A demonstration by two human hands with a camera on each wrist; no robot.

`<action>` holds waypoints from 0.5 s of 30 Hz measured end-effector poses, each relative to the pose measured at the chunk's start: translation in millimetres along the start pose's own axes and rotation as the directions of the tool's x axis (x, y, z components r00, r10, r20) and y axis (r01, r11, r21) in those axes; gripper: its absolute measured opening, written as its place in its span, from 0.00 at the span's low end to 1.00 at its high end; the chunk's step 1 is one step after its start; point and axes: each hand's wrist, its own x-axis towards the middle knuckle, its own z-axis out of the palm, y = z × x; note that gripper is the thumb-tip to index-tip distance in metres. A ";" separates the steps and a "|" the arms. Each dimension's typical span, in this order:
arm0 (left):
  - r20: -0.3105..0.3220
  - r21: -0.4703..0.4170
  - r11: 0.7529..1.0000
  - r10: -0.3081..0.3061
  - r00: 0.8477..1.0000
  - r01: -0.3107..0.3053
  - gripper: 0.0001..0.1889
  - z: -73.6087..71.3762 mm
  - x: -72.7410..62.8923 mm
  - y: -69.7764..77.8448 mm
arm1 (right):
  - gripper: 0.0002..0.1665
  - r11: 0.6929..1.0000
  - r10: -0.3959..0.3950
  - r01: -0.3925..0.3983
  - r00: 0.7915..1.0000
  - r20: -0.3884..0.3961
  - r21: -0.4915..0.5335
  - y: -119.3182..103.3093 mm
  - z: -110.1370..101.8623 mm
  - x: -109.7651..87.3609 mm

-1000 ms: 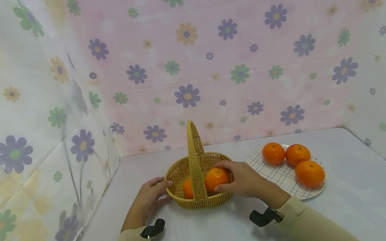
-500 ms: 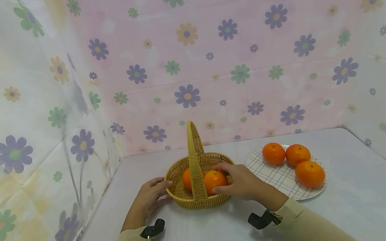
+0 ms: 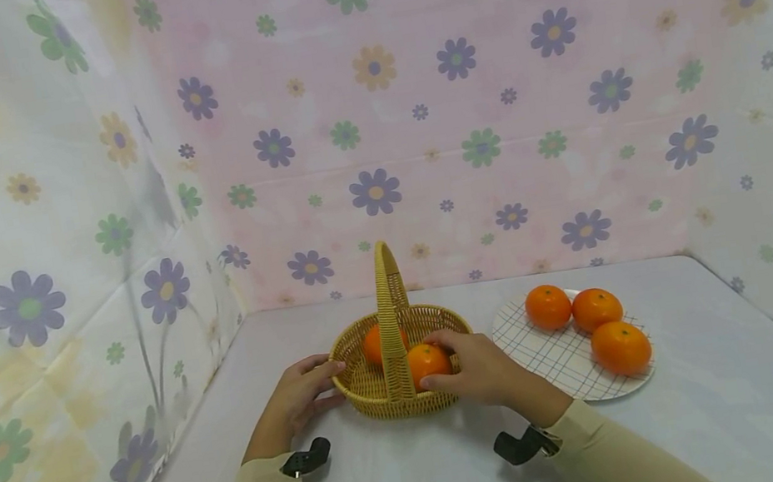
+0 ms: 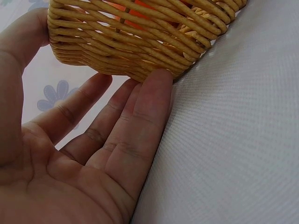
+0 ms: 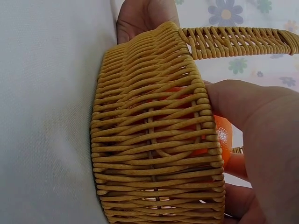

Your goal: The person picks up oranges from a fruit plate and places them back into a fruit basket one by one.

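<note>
A yellow wicker basket (image 3: 363, 409) with a tall arched handle stands on the white table. My left hand (image 3: 299, 394) holds its left side; in the left wrist view the thumb lies at the rim and the fingers touch the lower outer wall. Inside the basket, right of the handle, an orange (image 3: 427, 363) sits between the thumb and fingers of my right hand (image 3: 475, 366). Behind the handle lies a second orange (image 3: 373, 346), partly hidden. The right wrist view shows the held orange (image 5: 223, 137) mostly behind the woven wall, with the right thumb over the rim.
To the right, a white plate (image 3: 549, 354) with a grid pattern bears three oranges: one at the back (image 3: 548, 307), one beside it (image 3: 597, 309) and one nearer the front (image 3: 621, 348). Flowered cloth walls (image 3: 415, 135) enclose the table's back and sides.
My right hand has shifted slightly left and toward me with its orange in the basket. The other orange has moved back behind the handle. My left hand has stayed in place.
</note>
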 end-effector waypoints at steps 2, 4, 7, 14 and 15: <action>-0.001 0.001 1.000 0.003 1.000 -0.003 0.30 0.1 0.0 -0.1 | 0.36 1.000 -0.004 0.004 1.000 0.001 -0.004 0.7 0.7 0.5; -0.002 0.000 1.000 0.005 1.000 -0.005 0.30 0.2 0.2 -0.4 | 0.34 1.000 -0.015 0.015 1.000 0.002 -0.004 1.9 1.7 1.2; -0.003 -0.010 1.000 0.004 1.000 -0.004 0.29 0.3 0.7 -1.0 | 0.30 0.999 -0.037 0.037 0.999 0.002 -0.002 3.9 2.9 2.3; -0.001 -0.018 1.000 0.004 1.000 -0.004 0.29 0.4 1.1 -1.7 | 0.29 0.999 -0.041 0.041 0.999 -0.002 0.005 3.9 3.4 2.5; -0.001 -0.015 1.000 0.005 1.000 -0.005 0.29 0.2 1.0 -1.8 | 0.29 0.999 -0.038 0.038 0.999 -0.001 0.005 3.3 3.3 2.3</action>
